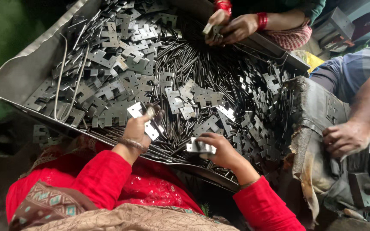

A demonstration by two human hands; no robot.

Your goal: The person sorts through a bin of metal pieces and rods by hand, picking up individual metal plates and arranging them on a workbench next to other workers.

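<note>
- Left hand (pixel 137 130): raised over the near edge of the tray (pixel 20 77), fingers clenched around a notched metal plate (pixel 144 121); the plate's pale face tilts toward the camera. A bangle (pixel 132 144) sits at the wrist, above a red sleeve (pixel 101 179).
- Right hand (pixel 219 149): just inside the tray's near edge, to the right of the left hand, grasping a second plate (pixel 200 147) that lies roughly flat between thumb and fingers.
- Tray: a large, shallow sheet-metal tray that runs from the left corner up toward the far right; its rim is bent upward.
- Plate heap (pixel 116 72): loose grey notched plates piled thickly in the left and far-left part of the tray, with a thinner band along the right edge.
- Pins (pixel 193 64): many thin dark rods strewn across the middle of the tray, under and between the plates.
- Wire (pixel 61 81): a bent loop lying over the heap near the left edge.
- Second person's hands (pixel 228 28): at the far edge, closed together on a small metal piece; red bangles at the wrists.
- Third person's hand (pixel 343 137): beyond the right edge, resting on a worn dark block (pixel 317 111) that stands against the tray.
</note>
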